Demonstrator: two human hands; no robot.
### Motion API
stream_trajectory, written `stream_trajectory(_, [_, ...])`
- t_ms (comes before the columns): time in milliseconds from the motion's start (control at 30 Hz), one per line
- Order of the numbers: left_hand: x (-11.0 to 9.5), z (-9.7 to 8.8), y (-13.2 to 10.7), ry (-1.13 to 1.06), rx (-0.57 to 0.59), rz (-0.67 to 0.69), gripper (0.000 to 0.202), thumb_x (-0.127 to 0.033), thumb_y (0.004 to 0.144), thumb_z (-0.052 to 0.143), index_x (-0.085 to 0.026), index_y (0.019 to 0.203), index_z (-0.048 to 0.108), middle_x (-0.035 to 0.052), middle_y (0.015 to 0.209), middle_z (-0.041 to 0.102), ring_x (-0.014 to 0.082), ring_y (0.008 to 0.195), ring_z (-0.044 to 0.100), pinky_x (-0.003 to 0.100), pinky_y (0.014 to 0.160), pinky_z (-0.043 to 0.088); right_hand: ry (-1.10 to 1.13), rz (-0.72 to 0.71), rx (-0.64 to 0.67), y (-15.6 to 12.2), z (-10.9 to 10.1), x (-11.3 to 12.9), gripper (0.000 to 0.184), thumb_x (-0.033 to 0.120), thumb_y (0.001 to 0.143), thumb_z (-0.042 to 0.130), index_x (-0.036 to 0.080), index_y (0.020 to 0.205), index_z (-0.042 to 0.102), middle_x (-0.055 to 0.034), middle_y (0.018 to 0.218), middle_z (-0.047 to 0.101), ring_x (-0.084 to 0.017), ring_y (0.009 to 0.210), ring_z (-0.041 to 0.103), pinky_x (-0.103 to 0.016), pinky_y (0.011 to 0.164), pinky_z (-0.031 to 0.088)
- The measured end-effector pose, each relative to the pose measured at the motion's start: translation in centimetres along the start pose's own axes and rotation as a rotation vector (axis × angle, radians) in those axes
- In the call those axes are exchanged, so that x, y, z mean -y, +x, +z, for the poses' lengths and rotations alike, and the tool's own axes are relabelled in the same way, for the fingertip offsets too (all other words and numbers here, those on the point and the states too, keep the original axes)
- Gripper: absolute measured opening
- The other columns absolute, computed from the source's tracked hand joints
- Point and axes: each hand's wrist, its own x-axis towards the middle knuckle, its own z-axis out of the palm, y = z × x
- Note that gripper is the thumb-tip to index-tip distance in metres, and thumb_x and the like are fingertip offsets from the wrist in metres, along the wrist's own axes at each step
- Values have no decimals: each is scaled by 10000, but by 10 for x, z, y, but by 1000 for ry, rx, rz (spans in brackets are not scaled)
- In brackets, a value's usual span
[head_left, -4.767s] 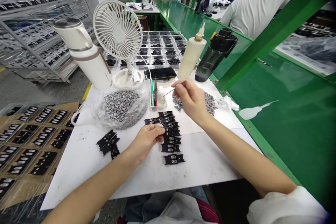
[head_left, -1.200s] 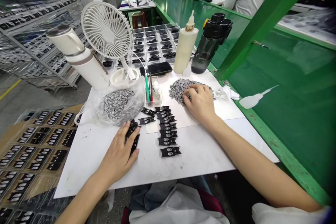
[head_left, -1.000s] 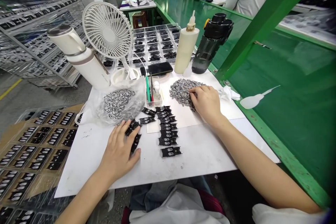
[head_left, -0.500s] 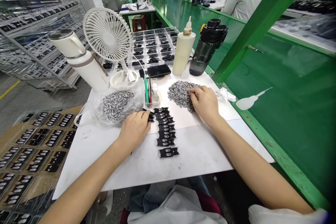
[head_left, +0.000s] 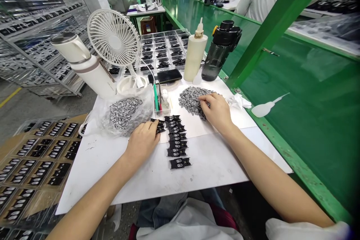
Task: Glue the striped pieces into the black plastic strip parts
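Note:
My left hand (head_left: 143,137) has its fingers drawn together at a small black plastic part (head_left: 159,126), which sticks out past the fingertips. To the right of it runs a column of similar black plastic parts (head_left: 177,144) with small pale oval pieces set in them. My right hand (head_left: 217,111) rests over the right side of a pile of small grey oval pieces (head_left: 191,99). Its fingers are bent together with the tips in the pile; whatever they pinch is hidden. A clear plastic bag (head_left: 125,114) with more grey pieces lies beyond my left hand.
A small clear box (head_left: 162,109) holds tweezers and pens. Behind stand a white fan (head_left: 114,41), a white flask (head_left: 92,73), a phone (head_left: 165,76), a glue bottle (head_left: 194,58), a dark water bottle (head_left: 218,60) and a divided tray (head_left: 161,39). A green post rises at right.
My left fingers have drawn back slightly to the left, showing more of the black part. My right hand stays at the pile. The view has shifted a little.

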Motion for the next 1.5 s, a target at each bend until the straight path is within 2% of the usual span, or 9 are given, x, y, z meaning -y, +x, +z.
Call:
stream_trajectory(167, [0,1,0,-66,-17,-2,387,-232,835,446,-117,1203,473,99,1028,610,230,933,567,348,819,458,218,-191,100,-7,-3,17,207,211,849,443,203,916,639,-65,868,618,-212,870,554,-374,788,443])
stream_trajectory(267, [0,1,1,-107,-28,-25,393,-224,829,459,-133,1211,461,99,1111,576,220,978,559,330,832,461,333,-367,273,-16,1,34,193,198,868,416,194,910,605,-68,990,622,-195,966,546,-374,852,440])
stream_trajectory(367, [3,1,3,-107,-26,-14,395,-224,824,469,-129,1207,468,110,1206,534,230,1039,536,342,881,441,352,-521,454,-23,7,47,191,183,880,383,185,912,571,-67,1155,586,-199,1140,477,-379,952,394])
stream_trajectory(467, [6,0,3,-93,-5,24,388,-223,827,462,-113,1199,477,111,1174,567,238,1025,538,358,890,431,323,-566,521,-24,10,50,190,163,876,373,190,908,559,-58,1108,619,-213,1175,463,-391,951,396])
stream_trajectory(567, [6,0,2,-84,5,16,388,-227,831,453,-109,1199,477,107,1075,615,232,953,560,354,846,445,318,-555,522,-23,9,47,199,149,868,375,201,909,562,-53,1034,644,-220,1153,485,-411,931,407])
stream_trajectory(967, [4,1,4,-133,6,36,421,-170,826,427,-148,1246,419,95,1030,572,227,949,540,364,831,447,324,-531,522,-20,8,43,209,152,860,383,206,902,581,-57,983,660,-216,1132,509,-417,919,413])
stream_trajectory(1300, [1,3,7,-83,-1,-14,357,-128,820,401,-136,1166,491,95,1042,571,232,944,546,353,826,454,381,-519,525,-20,7,43,205,143,865,379,209,897,571,-35,1059,644,-203,1159,491,-409,939,407])
stream_trajectory(1400, [1,-4,3,-94,-36,-25,363,-160,819,423,-143,1177,485,99,1080,565,233,967,547,347,835,448,398,-472,439,-21,5,42,194,160,871,378,205,908,564,-55,1091,616,-199,1131,500,-403,931,410])
stream_trajectory(1500, [6,-18,-14,-113,-50,-70,332,-232,837,429,-183,1158,497,77,1043,592,225,954,564,336,806,452,386,-365,254,-20,0,40,162,166,853,414,204,885,568,-71,1019,603,-202,1003,536,-391,875,425])
